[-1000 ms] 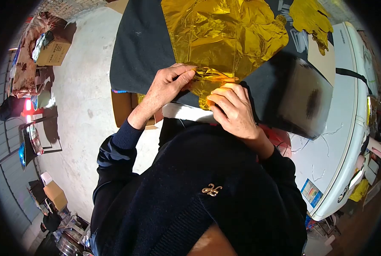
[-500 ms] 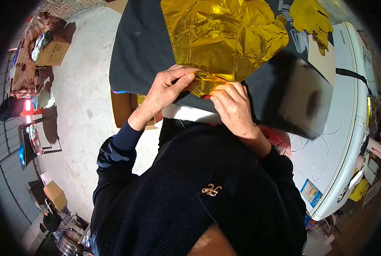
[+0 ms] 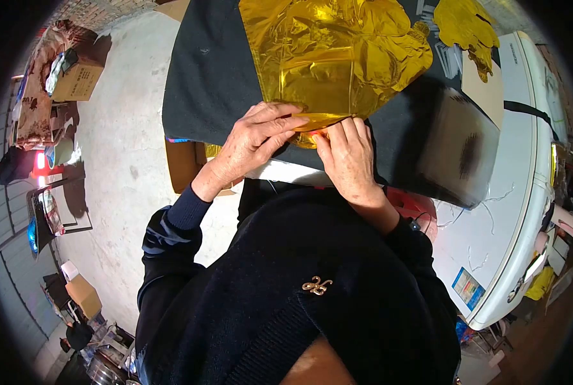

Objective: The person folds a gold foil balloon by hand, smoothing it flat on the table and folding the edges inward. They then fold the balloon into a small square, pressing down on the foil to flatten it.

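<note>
A large flat gold foil balloon (image 3: 318, 70) lies creased over the dark cloth, its near edge folded over. At the left of that fold is my left hand (image 3: 254, 138), closed, its thumb and fingers pinching the foil. My right hand (image 3: 349, 154) is also closed, gripping the right end of the same fold. Between the two hands a narrow gold strip shows, with a small red spot beside my right fingertips. Part of the folded edge is hidden under the fingers.
The dark cloth (image 3: 203, 83) covers the work table. At its right sits a clear plastic packet (image 3: 460, 147), with another gold foil piece (image 3: 469, 29) behind. A white freezer-like surface (image 3: 492, 237) stands to the right; an open cardboard box (image 3: 180, 167) is below the table's left edge.
The near edge of the foil is now folded flatter and straighter. My right hand has turned more upright and moved slightly left, and my left fingers reach further over the fold.
</note>
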`<action>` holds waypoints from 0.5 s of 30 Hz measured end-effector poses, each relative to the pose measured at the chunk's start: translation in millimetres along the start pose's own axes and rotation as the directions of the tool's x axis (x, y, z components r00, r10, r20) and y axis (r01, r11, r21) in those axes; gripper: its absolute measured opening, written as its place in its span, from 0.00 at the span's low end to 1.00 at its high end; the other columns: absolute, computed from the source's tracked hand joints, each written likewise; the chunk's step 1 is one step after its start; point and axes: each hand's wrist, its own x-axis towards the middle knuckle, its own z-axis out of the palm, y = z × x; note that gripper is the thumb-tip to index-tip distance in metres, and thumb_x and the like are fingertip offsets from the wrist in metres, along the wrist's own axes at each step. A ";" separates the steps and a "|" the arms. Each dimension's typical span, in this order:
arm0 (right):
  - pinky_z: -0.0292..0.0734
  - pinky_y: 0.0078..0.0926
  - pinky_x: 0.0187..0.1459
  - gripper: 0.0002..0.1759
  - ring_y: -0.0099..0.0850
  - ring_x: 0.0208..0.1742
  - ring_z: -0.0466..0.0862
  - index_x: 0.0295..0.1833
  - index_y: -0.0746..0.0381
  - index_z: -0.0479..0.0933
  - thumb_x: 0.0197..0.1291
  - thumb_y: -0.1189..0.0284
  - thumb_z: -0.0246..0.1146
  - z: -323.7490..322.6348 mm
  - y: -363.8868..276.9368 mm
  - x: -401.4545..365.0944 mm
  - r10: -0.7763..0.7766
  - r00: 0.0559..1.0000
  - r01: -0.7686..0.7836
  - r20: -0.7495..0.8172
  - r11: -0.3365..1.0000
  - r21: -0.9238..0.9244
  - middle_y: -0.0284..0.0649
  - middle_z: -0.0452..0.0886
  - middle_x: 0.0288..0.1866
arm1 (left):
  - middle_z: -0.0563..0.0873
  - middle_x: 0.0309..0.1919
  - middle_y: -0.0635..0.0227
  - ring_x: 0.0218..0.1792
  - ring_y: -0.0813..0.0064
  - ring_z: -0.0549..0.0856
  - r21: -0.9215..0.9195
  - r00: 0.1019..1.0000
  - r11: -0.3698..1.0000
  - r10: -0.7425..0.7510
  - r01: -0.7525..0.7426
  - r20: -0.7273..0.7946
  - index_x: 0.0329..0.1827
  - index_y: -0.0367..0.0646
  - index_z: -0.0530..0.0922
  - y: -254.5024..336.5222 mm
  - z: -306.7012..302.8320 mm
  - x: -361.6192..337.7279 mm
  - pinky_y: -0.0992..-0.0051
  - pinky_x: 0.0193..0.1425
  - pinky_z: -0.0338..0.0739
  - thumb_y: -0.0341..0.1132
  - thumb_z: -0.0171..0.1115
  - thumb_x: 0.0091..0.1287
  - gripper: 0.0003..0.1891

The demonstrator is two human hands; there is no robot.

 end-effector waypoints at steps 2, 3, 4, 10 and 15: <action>0.75 0.43 0.53 0.16 0.41 0.51 0.77 0.47 0.59 0.79 0.58 0.68 0.76 1.3 0.4 -0.9 0.019 1.000 -0.019 -0.003 1.000 0.002 0.40 0.78 0.46 | 0.89 0.62 0.63 0.62 0.61 0.86 0.079 0.999 0.996 0.044 -0.047 0.029 0.62 0.48 0.90 -1.6 -1.6 -0.2 0.61 0.68 0.78 0.33 0.68 0.74 0.15; 0.75 0.43 0.53 0.16 0.41 0.50 0.77 0.46 0.59 0.78 0.57 0.68 0.76 1.9 0.7 -2.0 0.035 0.999 -0.035 0.006 0.999 0.004 0.40 0.78 0.46 | 0.89 0.63 0.65 0.64 0.61 0.84 0.119 0.997 0.991 0.058 -0.064 0.053 0.62 0.49 0.90 -2.5 -3.0 -0.8 0.60 0.70 0.77 0.34 0.68 0.73 0.16; 0.75 0.43 0.53 0.16 0.41 0.50 0.77 0.45 0.59 0.78 0.57 0.68 0.77 2.0 1.0 -2.7 0.051 0.999 -0.051 0.014 0.999 0.006 0.40 0.78 0.45 | 0.88 0.64 0.66 0.66 0.60 0.83 0.159 0.994 0.984 0.071 -0.083 0.077 0.62 0.50 0.90 -3.1 -3.7 -1.0 0.60 0.71 0.76 0.34 0.68 0.73 0.16; 0.75 0.43 0.52 0.14 0.41 0.48 0.77 0.39 0.58 0.77 0.55 0.70 0.77 2.4 2.8 -5.1 0.009 1.000 -0.010 -0.008 1.000 -0.013 0.39 0.77 0.44 | 0.87 0.65 0.71 0.68 0.63 0.82 0.269 0.990 0.956 0.092 -0.119 0.108 0.61 0.53 0.91 -7.4 -1.4 -1.1 0.60 0.70 0.76 0.33 0.71 0.68 0.18; 0.74 0.43 0.51 0.13 0.39 0.47 0.77 0.38 0.57 0.78 0.53 0.72 0.78 1.1 5.2 -10.7 -0.054 0.995 0.056 -0.081 0.998 0.023 0.38 0.76 0.43 | 0.86 0.67 0.73 0.69 0.64 0.81 0.323 0.981 0.934 0.106 -0.154 0.160 0.60 0.54 0.91 -6.1 -7.1 5.6 0.60 0.70 0.76 0.33 0.72 0.66 0.19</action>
